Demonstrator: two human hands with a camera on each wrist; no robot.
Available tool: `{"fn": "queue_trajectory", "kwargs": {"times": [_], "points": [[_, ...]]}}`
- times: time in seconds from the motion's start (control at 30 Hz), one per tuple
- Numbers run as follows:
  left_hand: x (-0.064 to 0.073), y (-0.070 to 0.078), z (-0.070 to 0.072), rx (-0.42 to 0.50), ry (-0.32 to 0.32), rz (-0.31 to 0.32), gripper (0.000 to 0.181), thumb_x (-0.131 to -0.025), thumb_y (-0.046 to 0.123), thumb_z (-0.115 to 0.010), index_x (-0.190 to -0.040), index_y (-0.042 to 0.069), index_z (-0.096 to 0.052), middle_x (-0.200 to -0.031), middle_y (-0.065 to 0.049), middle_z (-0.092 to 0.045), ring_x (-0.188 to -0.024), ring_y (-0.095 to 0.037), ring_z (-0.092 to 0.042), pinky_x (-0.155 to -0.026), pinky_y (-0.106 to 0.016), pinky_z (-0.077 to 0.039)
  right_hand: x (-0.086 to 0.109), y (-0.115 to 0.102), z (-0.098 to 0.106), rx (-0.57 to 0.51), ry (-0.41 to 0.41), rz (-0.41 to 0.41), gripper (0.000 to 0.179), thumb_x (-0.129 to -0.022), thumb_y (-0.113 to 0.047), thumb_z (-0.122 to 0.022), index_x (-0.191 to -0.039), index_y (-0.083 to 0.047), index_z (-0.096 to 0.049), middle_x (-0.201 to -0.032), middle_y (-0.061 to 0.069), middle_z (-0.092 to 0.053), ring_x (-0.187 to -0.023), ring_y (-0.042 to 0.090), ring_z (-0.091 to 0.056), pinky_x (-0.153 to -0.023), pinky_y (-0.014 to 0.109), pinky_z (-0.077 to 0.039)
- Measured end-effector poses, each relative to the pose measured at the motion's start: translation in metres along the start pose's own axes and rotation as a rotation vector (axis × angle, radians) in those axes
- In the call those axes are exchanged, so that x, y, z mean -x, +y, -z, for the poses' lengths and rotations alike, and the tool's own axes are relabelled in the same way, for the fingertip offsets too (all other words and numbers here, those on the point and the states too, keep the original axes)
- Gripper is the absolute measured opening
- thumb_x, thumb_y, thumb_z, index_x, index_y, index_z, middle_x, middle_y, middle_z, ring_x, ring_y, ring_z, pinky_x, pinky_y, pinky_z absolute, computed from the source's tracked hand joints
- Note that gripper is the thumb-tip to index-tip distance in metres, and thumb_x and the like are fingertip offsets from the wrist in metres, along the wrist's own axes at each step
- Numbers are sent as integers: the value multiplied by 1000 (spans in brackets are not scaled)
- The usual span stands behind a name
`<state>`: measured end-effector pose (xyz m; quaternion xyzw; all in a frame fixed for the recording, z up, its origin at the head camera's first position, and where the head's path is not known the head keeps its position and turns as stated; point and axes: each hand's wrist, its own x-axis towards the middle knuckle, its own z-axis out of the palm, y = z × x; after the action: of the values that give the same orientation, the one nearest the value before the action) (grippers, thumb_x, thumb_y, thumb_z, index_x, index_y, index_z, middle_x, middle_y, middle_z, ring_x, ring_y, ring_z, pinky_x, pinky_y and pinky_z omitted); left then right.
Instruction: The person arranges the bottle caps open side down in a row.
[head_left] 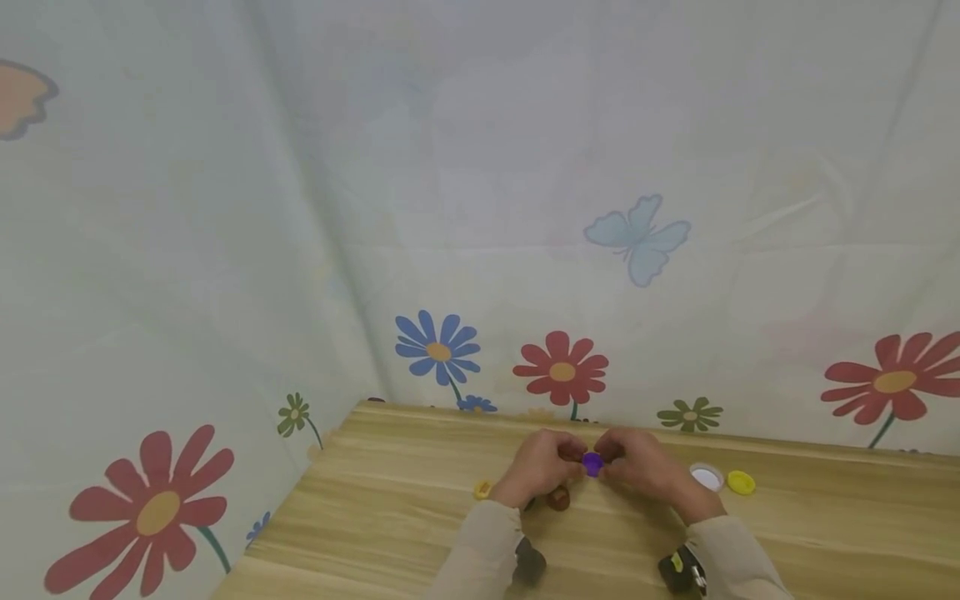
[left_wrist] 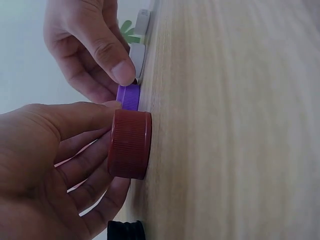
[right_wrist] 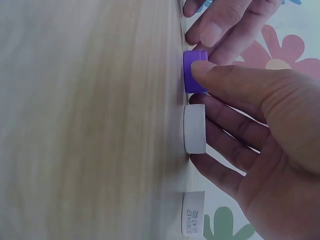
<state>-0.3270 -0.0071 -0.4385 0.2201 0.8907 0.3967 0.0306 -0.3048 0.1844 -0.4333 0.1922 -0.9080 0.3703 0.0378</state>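
Note:
A small purple bottle cap (head_left: 592, 463) stands between my two hands over the wooden table. My left hand (head_left: 538, 464) pinches it from the left, thumb and fingers at its edge. From the other side my right hand (head_left: 643, 468) grips it, and the right thumb (right_wrist: 204, 69) lies on its ridged side in the right wrist view. Close by my left hand, a red-brown cap (left_wrist: 130, 144) rests on the table, with a black cap (left_wrist: 126, 230) nearer the camera. Beside my right fingers is a white cap (right_wrist: 195, 129). The far fingertips are partly hidden.
To the right lie a white round cap (head_left: 707, 477) and a yellow cap (head_left: 741, 482). Another yellow cap (head_left: 483, 489) is left of my left hand. A pale cap (right_wrist: 193, 213) bears printed digits. Behind the wooden table (head_left: 375, 500) hangs a flowered curtain (head_left: 480, 167).

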Motion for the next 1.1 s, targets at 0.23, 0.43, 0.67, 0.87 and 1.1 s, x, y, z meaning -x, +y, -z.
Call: {"fn": "queue_trajectory", "kwargs": {"times": [0.23,0.43,0.67,0.87,1.1], "points": [[1,-1,-1,0,-13,10,21,-82,11,-77,-102,16,-75,-83,13,-68,-73,-3,-58,-75,-22,-49,-2,3,-4,8,-2,12,23,-78,-3,-76,-99,-5,-68,-92,3,-68,-87,20,-63,-81,42,-52],[1,-4,-2,-4,-13,-14,22,-80,11,-78,-101,17,-75,-83,14,-68,-72,-1,-59,-73,-21,-49,-2,5,-5,16,6,51,23,-77,-4,-77,-98,-5,-68,-91,3,-68,-86,19,-64,-79,40,-52],[0,-6,3,9,-1,-107,28,-78,7,-79,-104,14,-75,-92,7,-72,-75,-1,-61,-72,-20,-50,-3,2,-1,30,29,53,24,-76,-5,-77,-99,-6,-69,-93,4,-69,-87,21,-64,-81,42,-52],[3,-5,10,42,-10,-141,28,-81,5,-76,-106,18,-74,-97,12,-71,-79,-3,-63,-73,-20,-51,-2,-1,0,44,51,67,21,-79,-8,-76,-99,-11,-69,-97,2,-70,-93,22,-65,-84,44,-51],[4,-8,14,26,15,-176,28,-80,5,-74,-101,24,-75,-93,19,-69,-79,-2,-63,-72,-20,-51,3,-6,4,20,44,70,14,-84,-9,-73,-95,-17,-70,-94,-5,-70,-92,16,-64,-85,45,-50]]}}
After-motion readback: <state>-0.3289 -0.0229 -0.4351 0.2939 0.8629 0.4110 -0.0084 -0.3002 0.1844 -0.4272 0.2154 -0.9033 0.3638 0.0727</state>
